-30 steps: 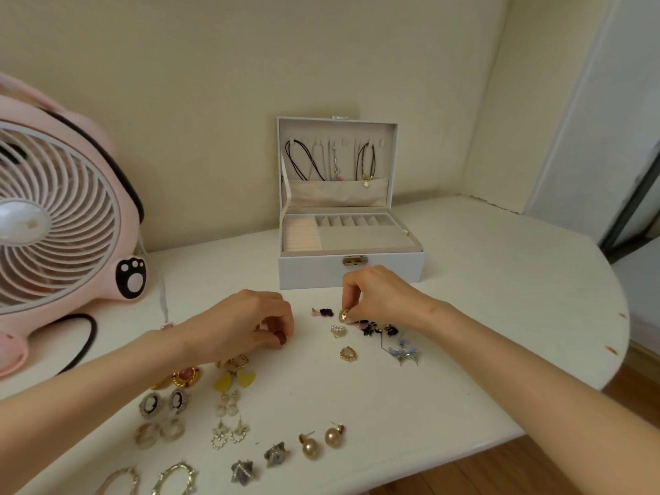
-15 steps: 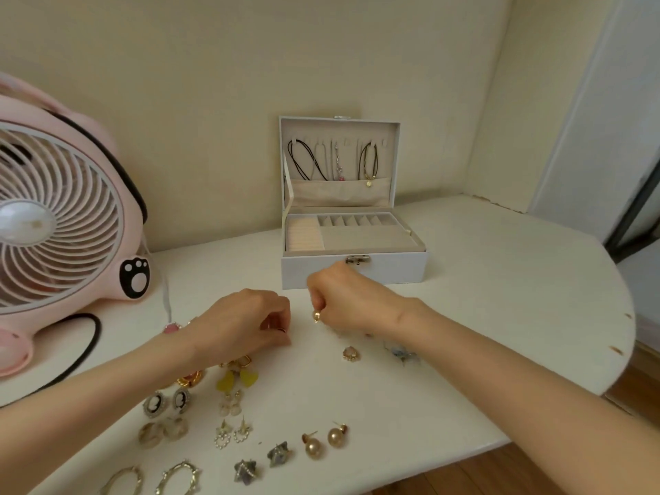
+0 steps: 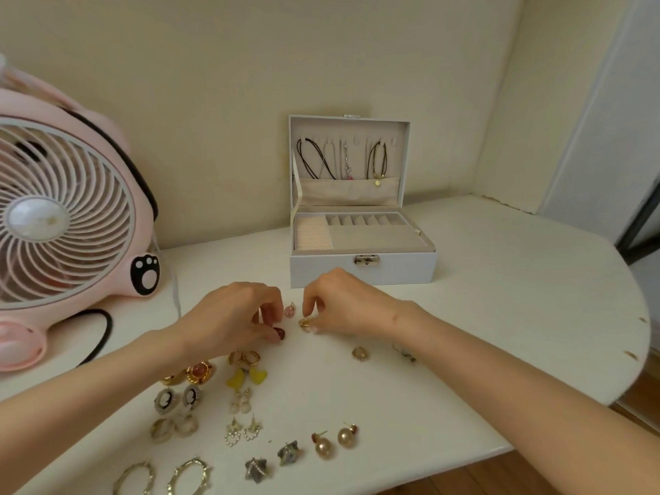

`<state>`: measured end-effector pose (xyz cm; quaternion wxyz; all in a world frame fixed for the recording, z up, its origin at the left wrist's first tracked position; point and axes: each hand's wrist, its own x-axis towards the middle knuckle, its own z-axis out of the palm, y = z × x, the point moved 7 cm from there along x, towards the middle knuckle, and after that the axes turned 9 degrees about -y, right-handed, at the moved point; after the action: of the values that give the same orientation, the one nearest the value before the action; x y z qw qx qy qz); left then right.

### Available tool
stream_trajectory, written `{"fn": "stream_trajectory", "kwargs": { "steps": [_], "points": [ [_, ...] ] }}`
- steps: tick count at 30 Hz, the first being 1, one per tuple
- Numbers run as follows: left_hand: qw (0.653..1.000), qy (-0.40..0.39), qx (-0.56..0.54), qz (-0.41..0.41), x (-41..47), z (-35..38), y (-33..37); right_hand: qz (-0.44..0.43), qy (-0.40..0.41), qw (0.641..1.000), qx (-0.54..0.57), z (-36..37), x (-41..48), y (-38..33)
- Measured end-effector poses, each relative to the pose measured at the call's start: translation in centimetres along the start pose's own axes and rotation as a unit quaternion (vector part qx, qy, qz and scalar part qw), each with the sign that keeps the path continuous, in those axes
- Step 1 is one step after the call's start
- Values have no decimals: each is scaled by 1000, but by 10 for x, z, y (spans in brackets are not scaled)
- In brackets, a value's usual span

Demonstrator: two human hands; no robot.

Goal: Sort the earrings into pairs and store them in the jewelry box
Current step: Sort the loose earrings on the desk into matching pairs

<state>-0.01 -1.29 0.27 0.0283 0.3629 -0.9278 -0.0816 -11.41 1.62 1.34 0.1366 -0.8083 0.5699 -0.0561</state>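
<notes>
The white jewelry box [image 3: 362, 271] stands open at the back of the table, necklaces hanging in its lid. In front of it my right hand [image 3: 344, 305] pinches a small gold earring [image 3: 305, 324] at the table surface. My left hand [image 3: 232, 317] is curled just left of it, its fingertips at a dark red earring [image 3: 280, 332]. A small pink earring [image 3: 290, 310] lies between the two hands. Paired earrings lie in rows nearer me: gold hoops [image 3: 162, 478], pearl studs [image 3: 335, 441], cameo ovals [image 3: 176, 398], yellow drops [image 3: 246, 377].
A pink desk fan [image 3: 68, 223] with a black cable stands at the left. Loose earrings [image 3: 359, 352] lie under my right forearm. The table's rounded edge [image 3: 639, 337] is at the right, with wooden floor beyond.
My right hand has carried the gold earring leftward from the loose pile and lowered it to the table beside my left hand, which stayed almost in place.
</notes>
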Motion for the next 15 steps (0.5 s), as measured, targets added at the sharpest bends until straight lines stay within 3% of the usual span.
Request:
{"fn": "stream_trajectory", "kwargs": {
  "steps": [7, 10, 15],
  "points": [
    [1000, 11, 28, 4, 0, 3, 4, -4, 24, 995, 93, 10, 7, 4],
    [1000, 12, 24, 1, 0, 4, 1, -35, 89, 995, -9, 7, 5, -2],
    [1000, 15, 10, 4, 0, 5, -2, -149, 168, 947, -232, 17, -6, -14]
  ]
}}
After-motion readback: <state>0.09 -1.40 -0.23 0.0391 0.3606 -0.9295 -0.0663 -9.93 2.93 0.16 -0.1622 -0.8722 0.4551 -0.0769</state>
